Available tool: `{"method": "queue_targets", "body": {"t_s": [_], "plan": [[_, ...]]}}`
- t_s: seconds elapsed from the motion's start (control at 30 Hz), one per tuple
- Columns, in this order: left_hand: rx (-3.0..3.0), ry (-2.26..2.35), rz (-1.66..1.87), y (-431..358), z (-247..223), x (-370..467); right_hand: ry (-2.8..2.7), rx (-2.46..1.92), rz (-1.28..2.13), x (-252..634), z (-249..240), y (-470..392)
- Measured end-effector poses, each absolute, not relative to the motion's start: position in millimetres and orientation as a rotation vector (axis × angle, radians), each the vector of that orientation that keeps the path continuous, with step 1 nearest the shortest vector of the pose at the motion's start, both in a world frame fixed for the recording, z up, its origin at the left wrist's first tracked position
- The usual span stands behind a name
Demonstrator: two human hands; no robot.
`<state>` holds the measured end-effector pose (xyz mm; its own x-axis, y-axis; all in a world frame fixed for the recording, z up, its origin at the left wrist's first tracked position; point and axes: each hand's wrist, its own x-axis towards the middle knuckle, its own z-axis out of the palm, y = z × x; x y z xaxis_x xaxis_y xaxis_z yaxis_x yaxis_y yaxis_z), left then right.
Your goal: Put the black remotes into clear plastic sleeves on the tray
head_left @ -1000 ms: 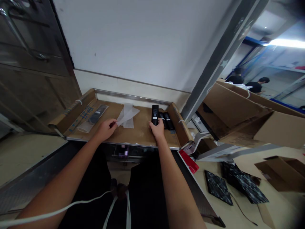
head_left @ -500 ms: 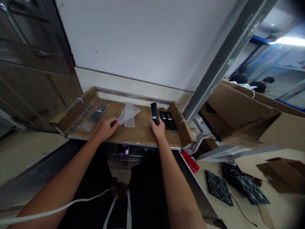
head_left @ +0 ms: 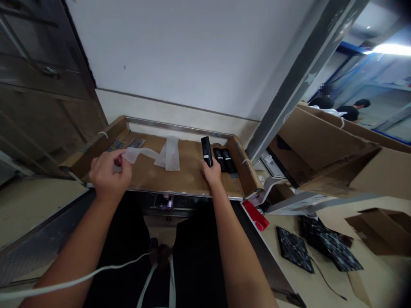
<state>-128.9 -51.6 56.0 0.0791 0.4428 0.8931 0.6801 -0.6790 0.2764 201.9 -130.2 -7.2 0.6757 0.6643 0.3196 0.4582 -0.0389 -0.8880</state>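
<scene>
My left hand [head_left: 111,173] pinches the end of a thin translucent plastic bag [head_left: 131,155] above the left part of the cardboard-lined tray [head_left: 154,179]. More translucent bags [head_left: 172,154] lie at the tray's middle. In my right hand [head_left: 212,171] is a black handheld device [head_left: 206,150] with a small white label, held upright by its lower end. Right beside it, two similar black devices [head_left: 228,161] lie side by side. A bagged device [head_left: 136,143] on the left is mostly hidden behind my left hand.
A large open cardboard box [head_left: 327,145] stands at the right. On the floor lie dark patterned packages [head_left: 294,249], another carton [head_left: 380,231] and a red item [head_left: 255,216]. A white cable crosses above my lap. People sit in the far right background.
My left hand has moved left and toward me, drawing one bag away from the others, and now covers much of the bagged device. My right hand still holds the black device.
</scene>
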Motion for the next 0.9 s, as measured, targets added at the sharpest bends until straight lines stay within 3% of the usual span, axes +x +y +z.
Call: {"method": "queue_targets", "body": {"t_s": [0.4, 0.57, 0.73, 0.9], "plan": [[-2.659, -0.757, -1.231, -91.5, 47.7, -142.7, -0.925, -1.661, 0.228, 203.8, -8.6, -129.7], [-2.489, -0.732, -1.310, -106.0, 60.8, -150.6, -0.917, -1.658, 0.233, 203.6, -8.9, -130.0], [-2.376, -0.879, -1.381, -100.5, 91.5, -145.3, -0.917, -1.664, 0.255, 203.5, -7.6, -130.3], [-2.419, -1.122, -1.301, -46.6, 156.0, -132.6, -0.916, -1.666, 0.246, 203.1, -6.5, -131.5]]}}
